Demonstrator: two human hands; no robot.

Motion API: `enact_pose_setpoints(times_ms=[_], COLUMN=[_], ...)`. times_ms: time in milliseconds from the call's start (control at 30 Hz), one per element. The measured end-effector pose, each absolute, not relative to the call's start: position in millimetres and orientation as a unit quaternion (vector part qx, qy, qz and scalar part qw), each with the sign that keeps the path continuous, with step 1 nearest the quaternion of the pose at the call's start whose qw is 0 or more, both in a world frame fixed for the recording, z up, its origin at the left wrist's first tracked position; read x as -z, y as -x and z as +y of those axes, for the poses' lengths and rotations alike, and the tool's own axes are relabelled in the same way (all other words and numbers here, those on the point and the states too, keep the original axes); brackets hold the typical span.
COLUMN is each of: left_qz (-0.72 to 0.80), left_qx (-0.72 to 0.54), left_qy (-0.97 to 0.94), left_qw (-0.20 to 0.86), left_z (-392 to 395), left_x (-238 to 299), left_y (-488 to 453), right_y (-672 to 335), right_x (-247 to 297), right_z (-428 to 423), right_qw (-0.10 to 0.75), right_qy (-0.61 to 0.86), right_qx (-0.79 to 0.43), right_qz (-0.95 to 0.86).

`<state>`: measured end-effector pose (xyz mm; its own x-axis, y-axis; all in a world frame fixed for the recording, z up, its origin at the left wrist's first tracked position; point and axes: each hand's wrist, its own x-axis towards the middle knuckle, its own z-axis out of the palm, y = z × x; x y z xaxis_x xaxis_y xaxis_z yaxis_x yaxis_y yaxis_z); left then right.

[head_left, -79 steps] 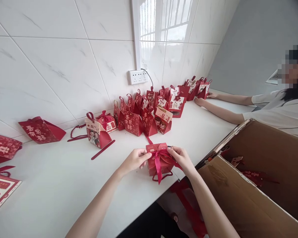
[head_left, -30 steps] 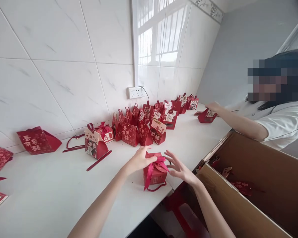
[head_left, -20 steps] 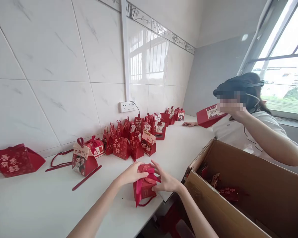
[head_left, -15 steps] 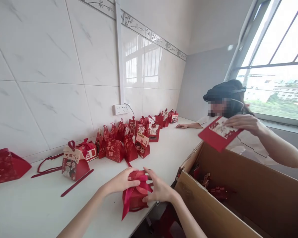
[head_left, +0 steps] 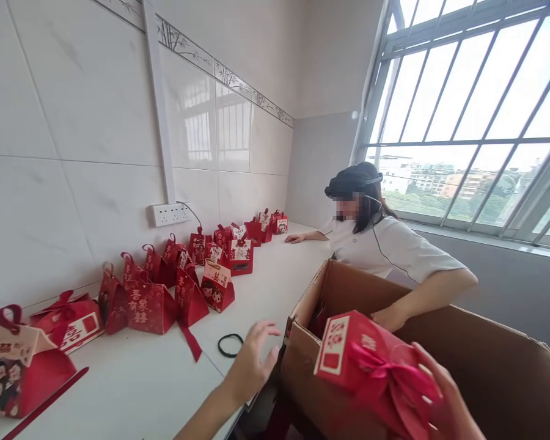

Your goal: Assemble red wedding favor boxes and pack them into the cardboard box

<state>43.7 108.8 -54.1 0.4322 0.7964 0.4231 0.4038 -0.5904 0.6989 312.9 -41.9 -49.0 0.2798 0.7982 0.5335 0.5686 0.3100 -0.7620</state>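
Observation:
My right hand [head_left: 444,403] grips a red gift box with a ribbon bow [head_left: 366,366], tipped on its side over the open cardboard box [head_left: 486,360] at the lower right. My left hand [head_left: 252,360] hovers with fingers spread over the counter's edge, near a black hair tie [head_left: 230,344], and holds nothing. A row of small red gift bags [head_left: 187,278] stands along the wall on the white counter [head_left: 132,385].
Another person in a white shirt [head_left: 385,244] sits across the cardboard box, one hand inside it and the other hand [head_left: 296,238] resting on the counter. A wall socket [head_left: 168,214] is above the bags. A barred window [head_left: 467,116] fills the right.
My right hand lifted the ribboned box off the counter and carried it right over the cardboard box. My left hand let go. The view turned right; the other person's hand went into the box.

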Motion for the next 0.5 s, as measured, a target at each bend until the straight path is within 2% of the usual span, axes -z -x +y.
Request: enact_pose_setpoints(times_ms=[100,233,367,500], left_qz=[0.296,0.252,0.236,0.209], left_qx=[-0.397,-0.391,-0.386,-0.411], left_qy=[-0.860,-0.885,-0.890,-0.886], left_qw=[0.122,0.003,-0.056,-0.043], left_z=[101.8,104.1,118.0,123.6], left_x=[84.2,108.9,117.3,114.4], left_y=[-82.0,-104.1,-104.9,-101.0], right_y=[-348.8,-369.5,-370.0,-369.2], right_x=[34.0,2.9,-20.8,-26.6], right_z=[-46.3,-33.1,-15.0,1.1], right_qw=[0.565,0.495,0.425,0.394], right_qy=[0.646,0.651,0.644,0.638], right_qx=[0.014,0.147,0.163,0.165], right_qz=[-0.513,-0.556,-0.615,-0.641])
